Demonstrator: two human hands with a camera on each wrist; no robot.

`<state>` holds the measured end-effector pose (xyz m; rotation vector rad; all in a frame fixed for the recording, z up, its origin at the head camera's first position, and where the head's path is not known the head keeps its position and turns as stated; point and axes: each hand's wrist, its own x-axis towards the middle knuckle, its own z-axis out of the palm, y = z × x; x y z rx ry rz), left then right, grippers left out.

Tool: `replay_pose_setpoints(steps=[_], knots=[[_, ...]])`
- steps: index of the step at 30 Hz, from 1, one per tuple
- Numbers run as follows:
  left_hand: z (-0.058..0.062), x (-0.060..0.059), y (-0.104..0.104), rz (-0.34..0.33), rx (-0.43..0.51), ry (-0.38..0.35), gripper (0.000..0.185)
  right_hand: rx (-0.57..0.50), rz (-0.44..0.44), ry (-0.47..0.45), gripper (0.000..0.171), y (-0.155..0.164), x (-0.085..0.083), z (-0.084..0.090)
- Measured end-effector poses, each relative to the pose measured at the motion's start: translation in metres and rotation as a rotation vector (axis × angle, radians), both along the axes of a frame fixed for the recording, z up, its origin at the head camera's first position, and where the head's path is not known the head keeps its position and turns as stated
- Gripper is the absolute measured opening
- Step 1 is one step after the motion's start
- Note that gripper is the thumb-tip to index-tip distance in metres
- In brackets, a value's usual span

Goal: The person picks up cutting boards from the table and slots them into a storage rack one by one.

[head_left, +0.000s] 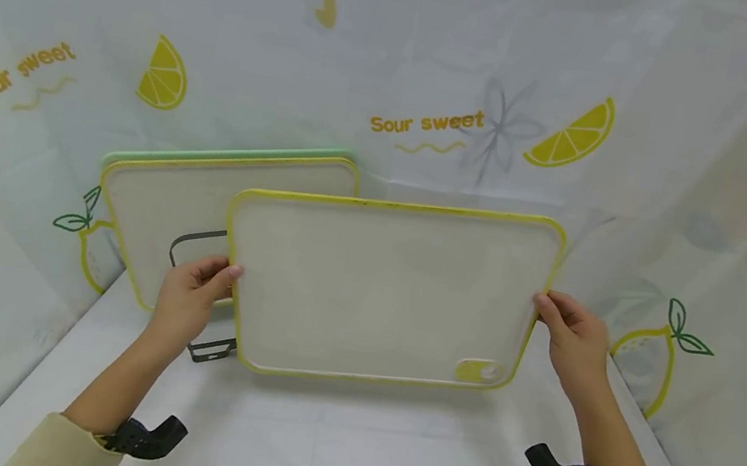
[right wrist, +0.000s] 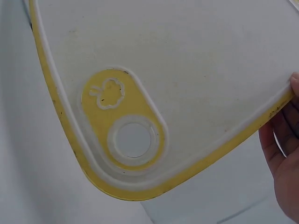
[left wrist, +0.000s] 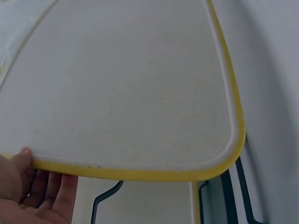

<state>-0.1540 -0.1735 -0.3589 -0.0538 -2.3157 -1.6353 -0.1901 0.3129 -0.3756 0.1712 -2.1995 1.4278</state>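
A white cutting board (head_left: pixel 379 291) with a yellow rim is held up, tilted, between both hands. My left hand (head_left: pixel 190 298) pinches its left edge, thumb on the front face and fingers behind, as the left wrist view also shows. On the opposite edge, my right hand (head_left: pixel 576 342) pinches the rim the same way. Near the board's lower right corner is a yellow patch (right wrist: pixel 112 95) with a round hole and an apple outline. Behind it, another yellow-rimmed cutting board (head_left: pixel 156 219) leans in a black wire rack (head_left: pixel 211 350), partly hidden.
A green-edged board (head_left: pixel 232 151) stands behind the leaning one. A white sheet printed with lemons forms the back wall (head_left: pixel 264 44) and sides. White covering lies over the table (head_left: pixel 324 453). Black wrist mounts (head_left: pixel 143 437) sit on both forearms.
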Motion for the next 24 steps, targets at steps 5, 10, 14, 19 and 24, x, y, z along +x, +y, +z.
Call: replay_pose_setpoints(steps=[5, 10, 14, 19, 24], knots=[[0.009, 0.008, -0.021, -0.004, -0.042, 0.022, 0.043, 0.089, 0.076, -0.013, 0.039, -0.018, -0.010, 0.022], [0.020, 0.013, -0.037, 0.048, -0.090, 0.069, 0.044, 0.125, 0.158, 0.042, 0.035, -0.032, -0.021, 0.044], [0.033, 0.016, -0.049, 0.107, -0.115, 0.113, 0.045, 0.107, 0.214, 0.085, 0.033, -0.045, -0.031, 0.063], [0.053, 0.019, -0.068, 0.116, -0.028, 0.178, 0.031, 0.085, 0.283, 0.112, 0.034, -0.066, -0.044, 0.088], [0.074, 0.021, -0.089, 0.046, 0.238, 0.246, 0.008, 0.064, 0.302, 0.095, 0.035, -0.088, -0.059, 0.114]])
